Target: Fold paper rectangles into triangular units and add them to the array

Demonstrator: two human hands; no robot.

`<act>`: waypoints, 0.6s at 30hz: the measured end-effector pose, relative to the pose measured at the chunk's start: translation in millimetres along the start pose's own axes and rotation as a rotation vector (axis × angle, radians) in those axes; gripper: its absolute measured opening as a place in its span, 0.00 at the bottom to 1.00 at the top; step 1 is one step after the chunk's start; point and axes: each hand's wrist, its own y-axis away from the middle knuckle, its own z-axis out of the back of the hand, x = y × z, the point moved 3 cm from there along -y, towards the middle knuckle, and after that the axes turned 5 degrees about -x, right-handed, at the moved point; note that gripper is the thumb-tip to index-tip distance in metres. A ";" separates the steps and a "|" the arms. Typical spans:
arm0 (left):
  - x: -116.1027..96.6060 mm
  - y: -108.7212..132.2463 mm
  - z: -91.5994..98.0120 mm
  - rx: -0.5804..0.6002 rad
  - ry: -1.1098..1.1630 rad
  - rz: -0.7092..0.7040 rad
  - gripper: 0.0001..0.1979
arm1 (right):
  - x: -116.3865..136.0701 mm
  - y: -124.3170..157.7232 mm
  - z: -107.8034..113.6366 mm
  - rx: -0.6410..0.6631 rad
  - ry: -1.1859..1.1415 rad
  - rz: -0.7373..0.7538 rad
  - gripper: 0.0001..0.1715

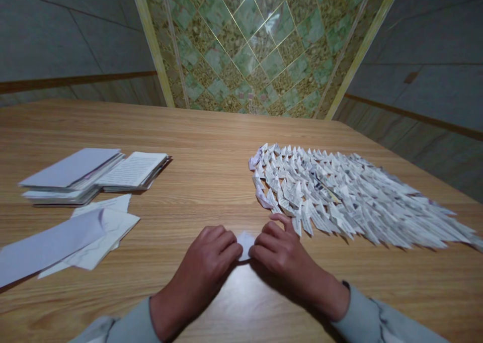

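Lower centre of frame: small white paper piece (245,245) pinched between curled left hand (199,262) and curled right hand (281,255), fingertips closed on either edge.

On the left of the table (211,132), an open book (132,169) lies against a stack of paper (68,172), with loose sheets (71,242) nearer the table's front edge. On the right of the table, dozens of folded paper pieces (339,197) sit in tight, overlapping rows. Beyond the far edge, a green patterned panel (241,46) runs between grey walls (433,96).
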 end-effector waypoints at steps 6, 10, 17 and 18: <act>8.5 7.1 -10.0 0.177 0.099 0.189 0.05 | -7.1 4.2 -5.9 0.164 -0.104 -0.126 0.10; 11.3 6.7 -6.3 0.200 0.137 0.282 0.07 | -14.5 5.7 2.4 0.244 -0.222 -0.291 0.10; 13.4 7.0 -5.2 0.206 0.104 0.325 0.09 | -18.6 9.3 1.4 0.240 -0.192 -0.477 0.11; 13.4 6.9 -5.6 0.205 0.096 0.326 0.09 | -18.2 9.5 0.0 0.236 -0.164 -0.483 0.11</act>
